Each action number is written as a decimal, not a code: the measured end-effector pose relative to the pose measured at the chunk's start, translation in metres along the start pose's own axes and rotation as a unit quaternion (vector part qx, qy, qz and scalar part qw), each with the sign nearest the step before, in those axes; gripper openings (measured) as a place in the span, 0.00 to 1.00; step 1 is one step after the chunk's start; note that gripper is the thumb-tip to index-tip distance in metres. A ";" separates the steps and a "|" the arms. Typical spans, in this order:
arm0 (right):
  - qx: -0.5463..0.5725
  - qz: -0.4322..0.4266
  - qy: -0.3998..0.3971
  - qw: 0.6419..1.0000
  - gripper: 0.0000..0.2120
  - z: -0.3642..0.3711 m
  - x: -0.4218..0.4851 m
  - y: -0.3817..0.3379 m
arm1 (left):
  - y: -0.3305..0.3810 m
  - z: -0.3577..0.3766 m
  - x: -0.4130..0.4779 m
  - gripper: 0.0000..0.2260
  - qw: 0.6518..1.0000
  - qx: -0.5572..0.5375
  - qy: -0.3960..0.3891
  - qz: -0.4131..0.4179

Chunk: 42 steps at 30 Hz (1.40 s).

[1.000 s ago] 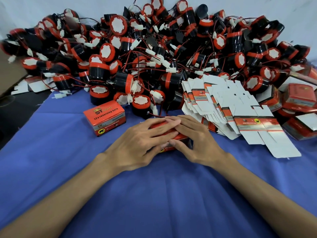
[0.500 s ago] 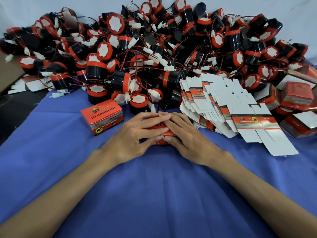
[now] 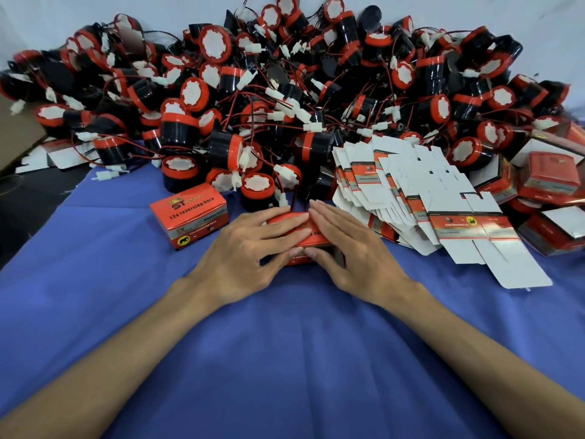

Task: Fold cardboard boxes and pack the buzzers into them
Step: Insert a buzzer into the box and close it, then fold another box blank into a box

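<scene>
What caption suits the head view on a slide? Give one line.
Left hand and right hand hold a red box on blue cloth, beside a finished box, flat blanks and a buzzer heap.

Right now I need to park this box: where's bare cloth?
Bare blue cloth lies nearer you than the left hand, right hand and the held box, also left of the closed orange box. Crowded: buzzer pile behind, flat cartons and stacked boxes right.
</scene>
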State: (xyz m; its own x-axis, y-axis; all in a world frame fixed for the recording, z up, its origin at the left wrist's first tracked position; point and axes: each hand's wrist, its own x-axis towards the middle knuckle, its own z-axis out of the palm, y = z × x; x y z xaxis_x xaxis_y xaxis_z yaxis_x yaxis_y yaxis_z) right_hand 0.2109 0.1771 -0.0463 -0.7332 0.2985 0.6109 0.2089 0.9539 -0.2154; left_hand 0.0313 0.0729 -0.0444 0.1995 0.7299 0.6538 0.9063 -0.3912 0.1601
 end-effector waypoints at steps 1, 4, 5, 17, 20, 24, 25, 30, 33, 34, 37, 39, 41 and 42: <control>-0.002 -0.008 0.004 1.000 0.24 0.001 0.000 0.001 | 0.000 0.000 0.000 0.13 1.000 0.012 0.002 0.005; 0.011 -0.015 -0.001 1.000 0.22 0.002 0.002 0.003 | 0.000 0.000 0.000 0.12 1.000 0.016 -0.001 0.014; 0.016 -0.013 -0.004 1.000 0.22 0.001 0.003 0.003 | 0.000 0.000 0.000 0.12 1.000 0.011 -0.001 0.012; -0.070 0.153 0.124 0.978 0.15 -0.007 0.006 0.009 | 0.011 -0.013 0.004 0.15 0.992 0.119 0.050 0.003; -0.164 0.225 0.085 0.957 0.19 -0.014 0.009 0.021 | 0.009 -0.016 0.001 0.15 0.994 0.097 0.030 0.031; -0.285 0.362 -0.073 0.884 0.28 -0.019 0.009 0.041 | 0.007 -0.016 -0.001 0.16 0.997 0.079 0.009 0.023; -0.307 0.374 -0.098 0.870 0.30 -0.019 0.007 0.044 | 0.006 -0.016 0.000 0.15 0.995 0.094 0.023 0.011; -0.300 0.330 -0.086 0.891 0.26 -0.017 0.004 0.043 | -0.003 -0.015 0.003 0.08 0.979 0.186 0.080 -0.041; -0.282 0.248 0.000 0.927 0.18 -0.015 0.003 0.040 | -0.005 -0.016 0.003 0.07 0.971 0.213 0.088 -0.062; -0.283 0.220 0.029 0.933 0.15 -0.015 0.001 0.039 | -0.005 -0.016 0.003 0.07 0.969 0.219 0.087 -0.070; -0.273 0.173 0.067 0.944 0.11 -0.017 0.001 0.037 | -0.006 -0.018 0.002 0.05 0.961 0.243 0.093 -0.091; -0.258 0.156 0.091 0.949 0.11 -0.019 0.002 0.036 | -0.011 -0.023 0.000 0.04 0.955 0.260 0.093 -0.107; -0.249 0.136 0.122 0.951 0.12 -0.020 0.003 0.034 | -0.017 -0.027 -0.002 0.06 0.949 0.277 0.077 -0.130; -0.248 0.125 0.133 0.951 0.13 -0.020 0.003 0.033 | -0.020 -0.028 -0.003 0.07 0.944 0.288 0.068 -0.143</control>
State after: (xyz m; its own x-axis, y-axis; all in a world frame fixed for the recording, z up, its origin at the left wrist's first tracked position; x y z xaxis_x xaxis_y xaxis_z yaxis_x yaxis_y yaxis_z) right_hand 0.2288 0.2103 -0.0362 -0.4436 0.4522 0.7738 0.6838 0.7288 -0.0339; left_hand 0.0021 0.0626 -0.0288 -0.0987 0.6655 0.7398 0.9760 0.2097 -0.0583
